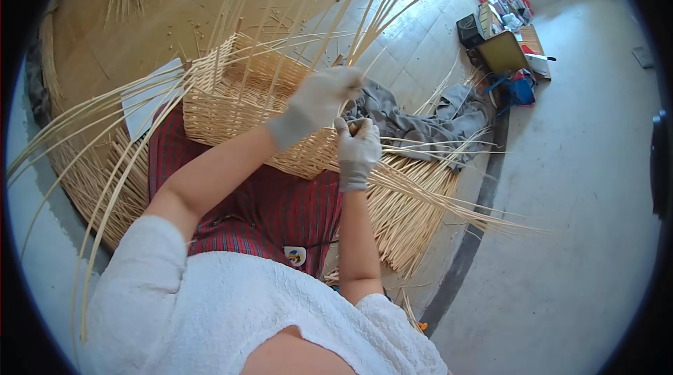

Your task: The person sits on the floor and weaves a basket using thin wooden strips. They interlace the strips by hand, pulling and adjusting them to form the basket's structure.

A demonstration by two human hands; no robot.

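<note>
A half-woven wicker basket [231, 117] of pale rods lies tilted across my lap, with long loose rods [371, 21] standing up from its sides and fanning out at its corners. My left hand [322, 98], in a grey-white glove, reaches over to the basket's right corner and is closed around wicker rods at their base, slightly blurred. Just below it, my right hand [359, 151], also gloved, has its fingers curled together beside the same corner. What sits between those fingertips is too small to make out.
A bundle of cut rods [406, 210] lies on the floor at right, beside a crumpled grey cloth [449, 119]. More rods [91, 172] lie at left, near a white sheet [147, 98]. A chair [503, 52] and a cluttered table [529, 37] stand at the far right.
</note>
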